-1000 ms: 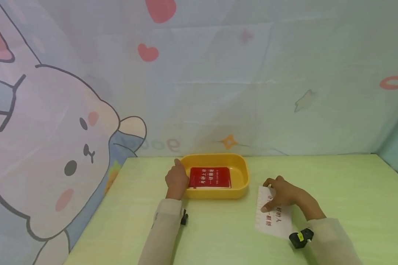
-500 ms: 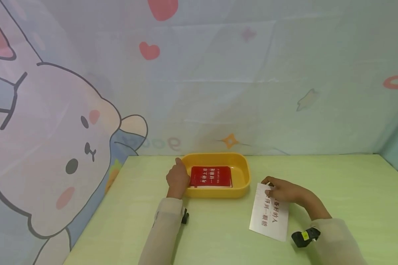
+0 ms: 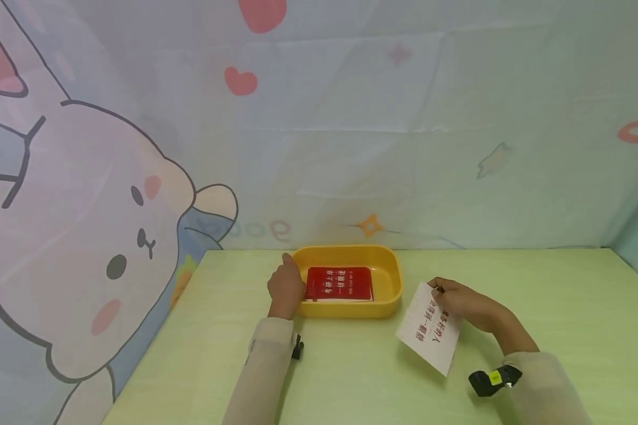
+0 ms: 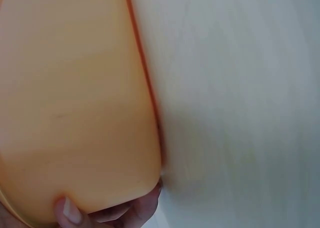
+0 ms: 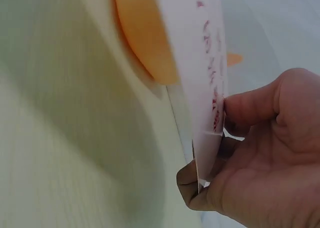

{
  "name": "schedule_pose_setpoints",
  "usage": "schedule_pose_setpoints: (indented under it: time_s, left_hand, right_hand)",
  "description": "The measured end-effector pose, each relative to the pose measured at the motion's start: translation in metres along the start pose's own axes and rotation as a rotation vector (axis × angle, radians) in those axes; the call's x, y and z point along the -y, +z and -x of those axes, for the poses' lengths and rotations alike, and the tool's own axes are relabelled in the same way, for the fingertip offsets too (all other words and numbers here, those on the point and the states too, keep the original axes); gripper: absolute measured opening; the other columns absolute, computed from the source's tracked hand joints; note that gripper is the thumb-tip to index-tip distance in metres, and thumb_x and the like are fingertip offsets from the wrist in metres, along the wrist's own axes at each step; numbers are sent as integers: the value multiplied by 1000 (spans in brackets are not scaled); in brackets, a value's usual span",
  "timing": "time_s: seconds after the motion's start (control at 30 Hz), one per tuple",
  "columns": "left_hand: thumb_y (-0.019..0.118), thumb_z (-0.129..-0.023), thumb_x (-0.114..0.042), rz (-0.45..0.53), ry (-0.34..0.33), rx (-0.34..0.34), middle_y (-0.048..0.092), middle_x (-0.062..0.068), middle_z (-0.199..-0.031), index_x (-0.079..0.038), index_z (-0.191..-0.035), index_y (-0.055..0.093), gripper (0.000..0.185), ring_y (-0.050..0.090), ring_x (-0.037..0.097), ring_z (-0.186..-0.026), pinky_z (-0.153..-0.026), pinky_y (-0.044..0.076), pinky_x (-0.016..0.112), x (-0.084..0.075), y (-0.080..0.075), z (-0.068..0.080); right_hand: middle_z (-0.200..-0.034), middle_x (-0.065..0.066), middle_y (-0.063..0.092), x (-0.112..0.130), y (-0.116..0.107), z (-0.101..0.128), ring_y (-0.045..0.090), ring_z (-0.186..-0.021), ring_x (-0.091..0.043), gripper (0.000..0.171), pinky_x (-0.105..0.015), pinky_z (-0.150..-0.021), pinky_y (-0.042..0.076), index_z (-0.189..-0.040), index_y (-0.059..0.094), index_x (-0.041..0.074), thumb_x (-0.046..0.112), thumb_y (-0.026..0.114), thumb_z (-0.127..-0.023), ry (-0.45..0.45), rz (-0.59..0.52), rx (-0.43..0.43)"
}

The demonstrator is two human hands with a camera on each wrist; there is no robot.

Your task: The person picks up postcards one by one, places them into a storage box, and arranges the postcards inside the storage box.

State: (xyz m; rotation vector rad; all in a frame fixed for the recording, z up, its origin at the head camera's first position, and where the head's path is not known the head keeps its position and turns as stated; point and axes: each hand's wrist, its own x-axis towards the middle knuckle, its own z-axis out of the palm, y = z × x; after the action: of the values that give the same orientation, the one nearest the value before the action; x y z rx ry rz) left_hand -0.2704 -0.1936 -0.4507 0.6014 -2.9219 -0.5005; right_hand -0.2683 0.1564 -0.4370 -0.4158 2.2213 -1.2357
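Observation:
A yellow plastic tray [image 3: 388,283] stands at the back of the table, and my left hand [image 3: 286,287] grips its left end. In the left wrist view the thumb [image 4: 70,213] lies against the tray's outer wall [image 4: 80,113], with other fingers curled below. Inside the tray lie red cards [image 3: 340,283] with white lettering. To the right of the tray, my right hand [image 3: 465,304] pinches a white card [image 3: 430,330] with red lettering by its upper edge. That card is tilted above the table; the right wrist view shows it between thumb and curled fingers.
The light green table [image 3: 351,372] reaches back to a hanging cloth [image 3: 351,177] printed with a rabbit and hearts. Black wrist cameras [image 3: 494,379] sit at both sleeves.
My right hand has raised the white card from the table and turned it, its lower end swinging left and up. The left hand stays on the tray.

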Motion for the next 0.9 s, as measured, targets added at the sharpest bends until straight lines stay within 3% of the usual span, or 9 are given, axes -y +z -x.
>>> schedule_pose_setpoints:
  time_s: [0.33, 0.63, 0.9]
  left_hand:
    - [68, -89, -11, -4, 4, -10, 67, 18, -87, 0, -120, 44, 41, 65, 29, -69, -68, 59, 42, 0, 1, 0]
    - [69, -89, -13, -24, 14, -18, 68, 17, -88, -1, -120, 44, 42, 67, 29, -71, -70, 60, 42, 0, 5, 0]
    - [70, -88, -12, -10, 11, -14, 68, 17, -88, -1, -119, 44, 42, 67, 29, -70, -68, 60, 42, 1, 4, 3]
  right_hand:
    - [-115, -17, 46, 4, 1, -4, 48, -101, -25, 42, -35, -83, 41, -138, 25, -11, 13, 20, -105, 38, -117, -83]
    - [-130, -25, 42, 6, 3, -6, 49, -110, -27, 49, -36, -90, 43, -146, 12, -14, 13, 15, -105, 3, -187, -121]
    - [-144, -30, 28, 12, 6, -9, 44, -122, -33, 54, -40, -99, 41, -151, -1, -11, 14, 14, -106, -6, -255, -133]
